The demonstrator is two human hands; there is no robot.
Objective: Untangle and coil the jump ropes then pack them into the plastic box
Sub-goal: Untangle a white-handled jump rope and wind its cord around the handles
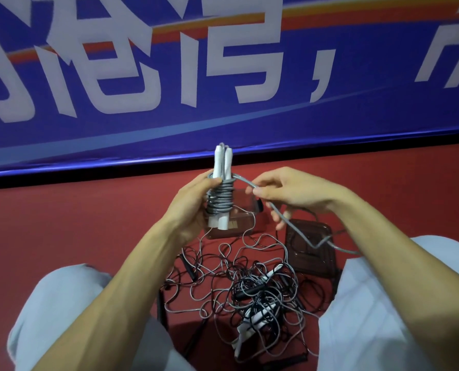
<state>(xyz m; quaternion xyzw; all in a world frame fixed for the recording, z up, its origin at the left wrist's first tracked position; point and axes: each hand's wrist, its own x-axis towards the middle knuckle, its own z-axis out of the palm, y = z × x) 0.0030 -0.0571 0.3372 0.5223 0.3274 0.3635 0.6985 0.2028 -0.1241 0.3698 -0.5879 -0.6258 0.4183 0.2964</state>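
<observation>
Clamped in the left grip (pixel 193 208), fingers curled round them: a pair of white handles (pixel 222 162) stood upright, thumb pressed across at the top turn of grey cord (pixel 220 198), likely to stop the finished turns slipping. Pinched the free run (pixel 297 231) of that same rope in the right grip (pixel 289 191), just beside the bundle, seemingly drawn taut for another turn. Let the tail trail down across the lid (pixel 314 261) to the red floor (pixel 89 223), probably so slack could feed. Held the bundle above the plastic box (pixel 239 223), open on that floor, handy for packing. Nearer the knees, not yet coiled, a tangle of ropes (pixel 252 293)
</observation>
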